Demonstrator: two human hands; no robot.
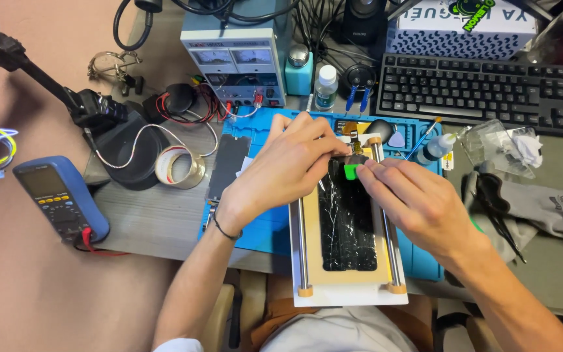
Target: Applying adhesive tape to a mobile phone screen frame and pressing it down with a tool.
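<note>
Item logged: cracked black glass phone panel (348,228), flat on the white heated plate with two steel rails (346,292), atop the blue silicone mat (262,231) on my worktop. My left hand (291,166) pressed the panel's top edge, grip curled. My right hand (412,202) pinched a small green plastic pick (350,171) against the panel.

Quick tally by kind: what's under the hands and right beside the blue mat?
Cracked phone screen: 1
Green pick: 1
Heating plate: 1
Tape roll: 1
Multimeter: 1
Small bottles: 2
Total: 7
</note>
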